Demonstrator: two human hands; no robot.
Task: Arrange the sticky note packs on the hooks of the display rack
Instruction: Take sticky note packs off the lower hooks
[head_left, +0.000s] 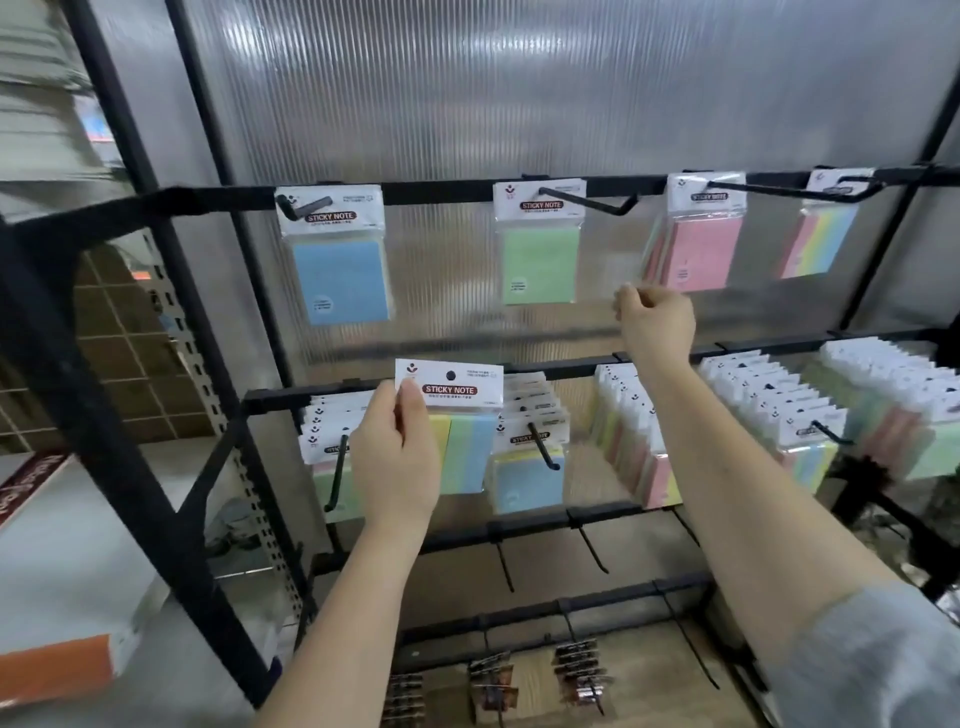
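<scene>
Pack (457, 415) flat, cellophane-wrapped | left hand (395, 457) pinches cardboard header

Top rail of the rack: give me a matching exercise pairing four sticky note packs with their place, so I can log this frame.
Things:
1. blue pack
2. green pack
3. pink pack
4. striped pack

Places:
A. held in the left hand, in front of the middle rail
B. top rail, leftmost hook
C. top rail, third hook from the left, just above the right hand
D. top rail, second hook from the left

Pairs: 1-B, 2-D, 3-C, 4-A
</scene>
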